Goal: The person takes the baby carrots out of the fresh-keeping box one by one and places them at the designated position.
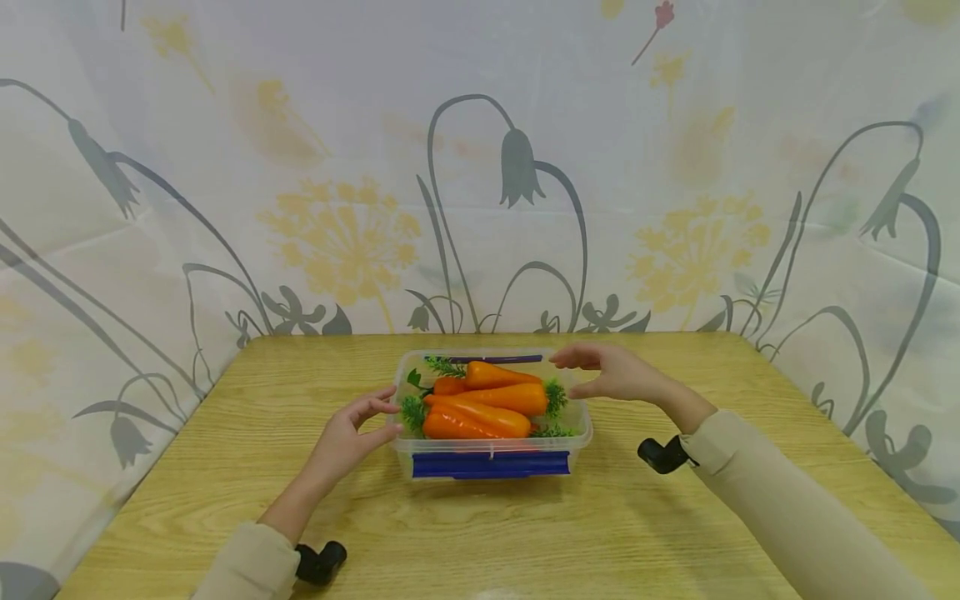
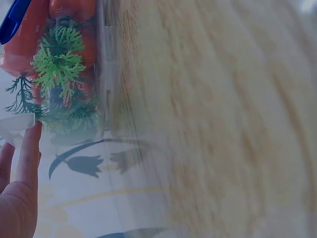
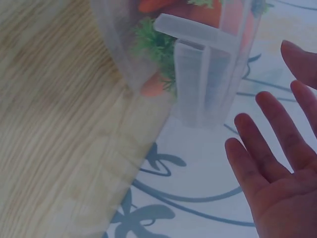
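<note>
Several carrots [image 1: 510, 398] | in clear box [image 1: 450, 447] | left fingers [image 1: 371, 407] loose at one end | right fingers [image 1: 581, 356] released, opposite

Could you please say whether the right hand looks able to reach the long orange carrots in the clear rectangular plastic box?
Probably yes: the right hand is empty near the right end of the clear plastic box, and the orange carrots inside look uncovered from above.

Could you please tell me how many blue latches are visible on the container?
2: the near blue latch runs along the front of the clear container, and the far blue latch along its back. I see no others.
</note>
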Available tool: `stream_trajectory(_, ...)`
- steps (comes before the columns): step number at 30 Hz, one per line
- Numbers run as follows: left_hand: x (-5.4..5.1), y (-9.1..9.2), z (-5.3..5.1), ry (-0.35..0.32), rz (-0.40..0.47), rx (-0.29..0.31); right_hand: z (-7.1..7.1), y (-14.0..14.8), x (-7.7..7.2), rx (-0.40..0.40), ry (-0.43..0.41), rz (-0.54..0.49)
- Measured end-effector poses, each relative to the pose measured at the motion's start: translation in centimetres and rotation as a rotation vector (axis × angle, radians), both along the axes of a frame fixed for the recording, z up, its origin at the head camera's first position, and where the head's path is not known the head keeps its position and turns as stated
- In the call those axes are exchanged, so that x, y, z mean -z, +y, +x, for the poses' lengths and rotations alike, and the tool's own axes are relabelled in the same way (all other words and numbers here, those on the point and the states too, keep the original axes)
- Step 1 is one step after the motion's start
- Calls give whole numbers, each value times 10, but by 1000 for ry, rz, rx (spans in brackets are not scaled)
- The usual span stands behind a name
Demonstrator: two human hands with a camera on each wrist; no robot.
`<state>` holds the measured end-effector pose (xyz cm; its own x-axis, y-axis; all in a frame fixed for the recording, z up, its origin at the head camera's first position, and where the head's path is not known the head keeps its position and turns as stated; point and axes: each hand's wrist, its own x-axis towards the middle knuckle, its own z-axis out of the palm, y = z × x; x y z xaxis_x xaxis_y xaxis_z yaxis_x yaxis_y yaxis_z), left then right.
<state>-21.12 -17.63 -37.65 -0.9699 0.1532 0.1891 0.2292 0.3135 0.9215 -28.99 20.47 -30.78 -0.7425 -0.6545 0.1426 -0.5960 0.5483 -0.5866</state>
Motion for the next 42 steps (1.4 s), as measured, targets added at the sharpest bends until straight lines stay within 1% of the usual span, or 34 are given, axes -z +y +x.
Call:
stream_trajectory(3,0,0,1,-5,-3,-6,-2,-6,-5,-18,-52,18)
stream_trajectory(7,-1,1,1,-7,-4,-7,-7,-14,-10,-66,-100,33)
stream_trajectory(13,-1,1,1,-2,-4,-7,-15,-27,-18,-149,-136,58)
stream_trajectory(17,-2,1,1,1,-8,-12,-21,-38,-22,-185,-155,86)
stream_trajectory(23,-2,1,1,1,-12,-18,-27,-52,-24,-216,-234,153)
stream_trajectory(26,-1,1,0,0,-7,-13,-30,-57,-23,-207,-263,205)
stream_trajectory(28,0,1,0,0,-5,-10,-31,-60,-23,-206,-268,239)
stream_trajectory(36,0,2,-1,4,-15,-12,-36,-68,-17,-210,-239,380)
stream_trajectory(42,0,2,0,2,-11,-13,-35,-73,-16,-230,-251,435)
